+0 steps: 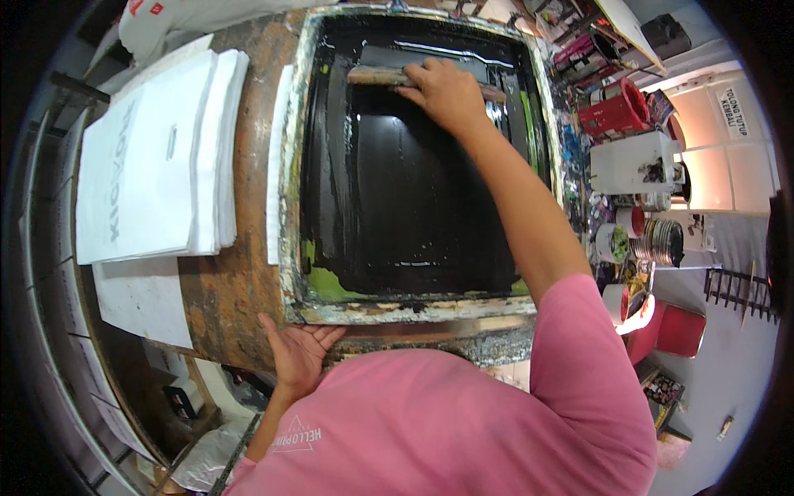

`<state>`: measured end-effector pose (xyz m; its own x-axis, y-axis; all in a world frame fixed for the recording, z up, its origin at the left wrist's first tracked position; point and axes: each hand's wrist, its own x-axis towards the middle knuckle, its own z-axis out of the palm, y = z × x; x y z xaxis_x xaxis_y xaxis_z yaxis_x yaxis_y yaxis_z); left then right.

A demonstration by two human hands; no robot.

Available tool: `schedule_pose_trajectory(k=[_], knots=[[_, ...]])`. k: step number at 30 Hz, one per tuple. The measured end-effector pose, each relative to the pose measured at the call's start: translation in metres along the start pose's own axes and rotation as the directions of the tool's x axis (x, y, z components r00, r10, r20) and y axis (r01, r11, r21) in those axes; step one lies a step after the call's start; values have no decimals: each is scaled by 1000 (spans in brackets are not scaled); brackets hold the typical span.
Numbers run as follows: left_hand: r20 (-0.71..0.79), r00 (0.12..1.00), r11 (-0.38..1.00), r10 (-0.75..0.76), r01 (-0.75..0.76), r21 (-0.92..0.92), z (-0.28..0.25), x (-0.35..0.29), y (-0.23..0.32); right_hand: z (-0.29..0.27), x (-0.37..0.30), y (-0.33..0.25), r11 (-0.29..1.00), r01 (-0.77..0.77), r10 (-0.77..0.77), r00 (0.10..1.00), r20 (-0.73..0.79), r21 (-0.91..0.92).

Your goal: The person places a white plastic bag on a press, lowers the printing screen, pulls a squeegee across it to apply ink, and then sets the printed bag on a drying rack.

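Right hand (447, 93) | gripping squeegee (375, 76) | juts out both sides, far end of screen (413, 198)

Paint-stained wooden table (227, 289), loaded at left and middle.
Bears a neat stack (149, 165) of flat white pieces at left, grey lettering on top, set partly over a white sheet (141, 306) jutting toward the near edge. Carries a large frame (289, 198) at the middle, lying flat, rim crusted with paint, black ink spread within. Shows a narrow white strip (275, 165) just beside the frame's left bar, with blotched brown wood bare between strip and stack.
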<state>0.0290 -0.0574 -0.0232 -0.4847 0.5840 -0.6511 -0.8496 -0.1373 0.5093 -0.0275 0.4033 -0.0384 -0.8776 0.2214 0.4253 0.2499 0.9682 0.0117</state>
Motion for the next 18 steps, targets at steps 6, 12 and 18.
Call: schedule_pose_trajectory(k=[6, 12, 18], knots=[[-12, 1000, 1000, 27, -27, -10, 1, 0, -2, -73, -112, -77, 991, -12, -2, 995, 102, 134], [68, 995, 997, 79, -80, 4, -2, 0, -4, -148, -204, -149, 961, -84, 10, 963, 268, 264], [84, 986, 990, 144, -144, 1, -1, -1, -12, -174, -194, -150, 966, -130, 35, 923, 383, 225]])
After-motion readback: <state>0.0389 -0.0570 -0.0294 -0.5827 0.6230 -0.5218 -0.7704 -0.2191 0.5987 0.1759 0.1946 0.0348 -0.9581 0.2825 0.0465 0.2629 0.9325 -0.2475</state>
